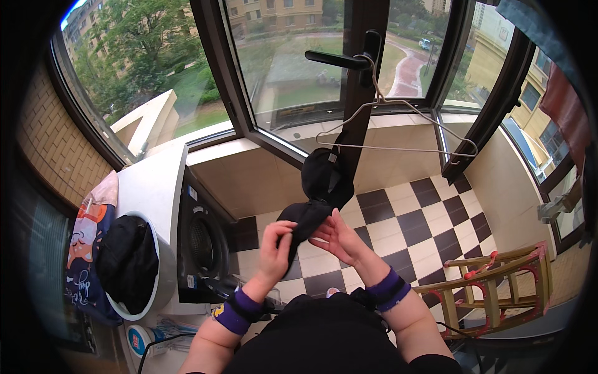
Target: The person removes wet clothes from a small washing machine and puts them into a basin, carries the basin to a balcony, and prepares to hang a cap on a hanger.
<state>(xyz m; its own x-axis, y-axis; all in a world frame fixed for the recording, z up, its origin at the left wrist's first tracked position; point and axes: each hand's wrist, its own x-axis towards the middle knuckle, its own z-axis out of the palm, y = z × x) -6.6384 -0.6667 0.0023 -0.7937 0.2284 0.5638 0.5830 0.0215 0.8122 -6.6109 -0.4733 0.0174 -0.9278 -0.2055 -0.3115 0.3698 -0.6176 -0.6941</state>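
A black bra [321, 177] hangs by a strap from the left end of a wire hanger [398, 148], its two rounded cups one below the other. The hanger's hook sits over the black window handle [336, 60]. My left hand [276, 249] is closed on the lower cup's edge, thumb and fingertips pinched together. On the other side of that cup, my right hand [344, 242] has its fingers stretched out and palm turned up. Its fingertips lie against or just behind the fabric; the exact contact is hidden.
At left, a white basin [163, 274] with black clothing [128, 262] stands by a white countertop [149, 181] and a black front-loading washing machine [202, 240]. A wooden ladder [498, 299] leans at right. The open window sash [367, 124] juts inward over the checkered floor [398, 224].
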